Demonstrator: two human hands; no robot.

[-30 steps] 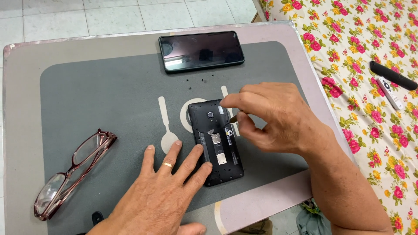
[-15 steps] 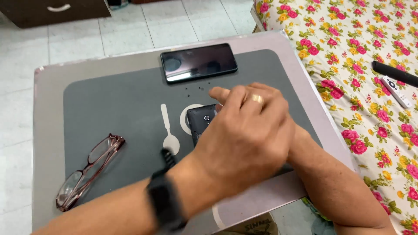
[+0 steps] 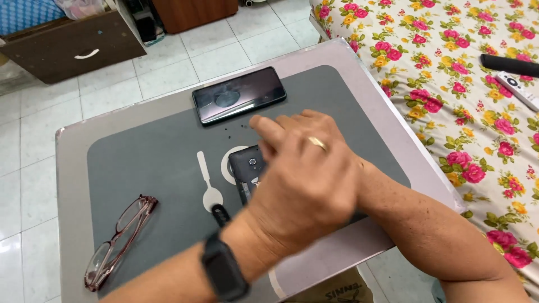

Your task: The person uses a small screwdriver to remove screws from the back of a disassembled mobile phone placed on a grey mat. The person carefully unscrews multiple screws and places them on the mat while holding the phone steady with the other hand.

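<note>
My left hand [image 3: 303, 179], with a gold ring and a black wrist watch [image 3: 224, 272], reaches across a grey mat [image 3: 151, 163]. Its fingers are loosely spread and blurred, and I see nothing in them. The index fingertip is close to several tiny dark screws [image 3: 236, 128] on the mat. Under the hand lies a small black phone with its back cover off [image 3: 247, 165], mostly covered. Only my right forearm [image 3: 438, 230] shows; the left hand hides the right hand. A larger black phone [image 3: 238, 95] lies screen up at the mat's far edge.
A white spoon-shaped pry tool [image 3: 208, 179] lies left of the opened phone. Reddish glasses [image 3: 120, 238] rest at the mat's near left. The small table [image 3: 70, 168] stands on a tiled floor. On the right is a floral bed [image 3: 466, 84] with two remotes [image 3: 511, 64]. A wooden drawer [image 3: 73, 45] sits on the floor at the back left.
My left hand left the mat beside the opened phone and swung up over it toward the screws, covering the right hand. The view shifted to show more floor.
</note>
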